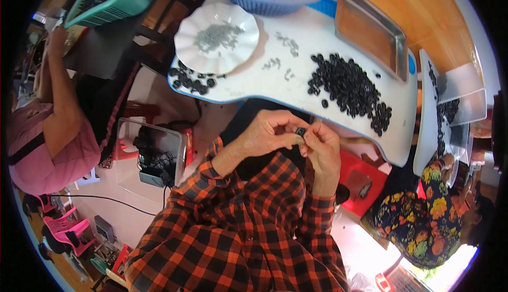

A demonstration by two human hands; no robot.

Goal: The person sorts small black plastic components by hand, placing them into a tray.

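Note:
Both my hands meet in front of my chest, just off the near edge of the white table (280,83). My left hand (270,133) pinches a small black round part (300,131) between thumb and index finger. From the other side, the fingertips of my right hand (324,146) close on the same part; whether they hold anything else is hidden. A heap of similar black parts (346,85) lies to the right on the table, with a smaller group (196,84) at the left corner. Tiny clear pieces (288,43) lie loose near a white scalloped plate (186,40) of similar bits.
A blue basket (264,5) of black parts and a rectangular metal tray (370,33) stand at the back. Far left is a green basket (119,3). One person in pink (53,144) works at left, another in a floral top (418,212) at right. A cable crosses the floor.

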